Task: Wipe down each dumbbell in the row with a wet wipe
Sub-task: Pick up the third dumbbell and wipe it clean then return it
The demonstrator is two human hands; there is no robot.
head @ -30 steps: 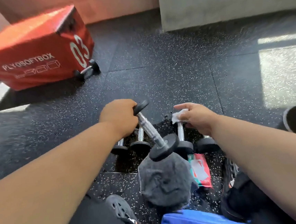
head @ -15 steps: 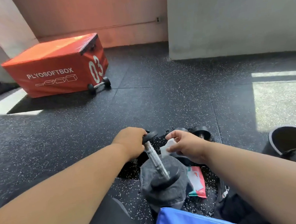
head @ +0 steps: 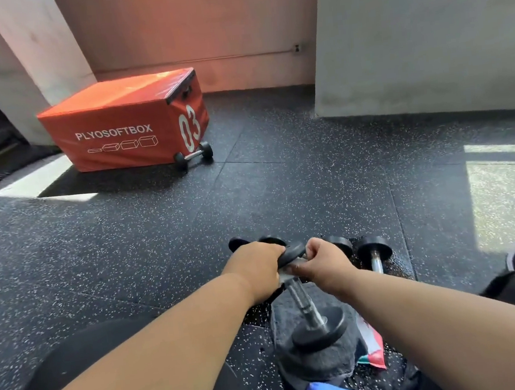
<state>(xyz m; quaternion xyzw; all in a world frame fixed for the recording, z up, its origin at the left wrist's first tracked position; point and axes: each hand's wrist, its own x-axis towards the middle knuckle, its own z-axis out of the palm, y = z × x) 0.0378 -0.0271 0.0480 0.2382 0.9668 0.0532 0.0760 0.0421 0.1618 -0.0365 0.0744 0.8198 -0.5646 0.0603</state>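
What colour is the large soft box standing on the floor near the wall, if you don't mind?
The plyo box is orange-red with white lettering, seen in the head view.

Orange box (head: 123, 126): "PLYOSOFTBOX" in white on long side; "03" on end face.

The held dumbbell (head: 308, 312) has a bright metal handle, knurled and rough, with matt black rubbery heads. It rests on dull grey cloth (head: 316, 362) over a speckled, grainy rubber floor (head: 281, 192). The orange box (head: 123, 126) looks like smooth, slightly glossy vinyl.
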